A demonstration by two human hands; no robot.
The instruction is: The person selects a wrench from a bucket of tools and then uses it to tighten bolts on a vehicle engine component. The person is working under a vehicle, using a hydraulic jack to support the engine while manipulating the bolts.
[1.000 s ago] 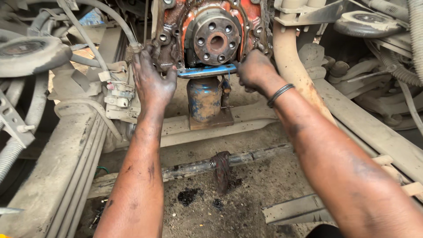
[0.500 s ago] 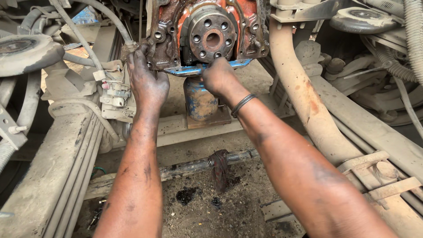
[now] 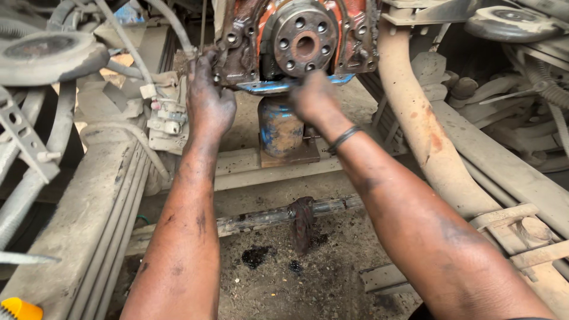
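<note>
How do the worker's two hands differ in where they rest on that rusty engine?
The left hand lies open and upright against the rusty orange engine block's left edge; the right hand sits lower and centred, fingers curled at the blue metal bar beneath it. Only the right wrist wears a dark band. Both are grease-blackened.

Dusty frame rail [image 3: 77,219] at left; rag [image 3: 303,220] draped on shaft [image 3: 261,218]; oil stain [image 3: 256,256] on ground.
</note>
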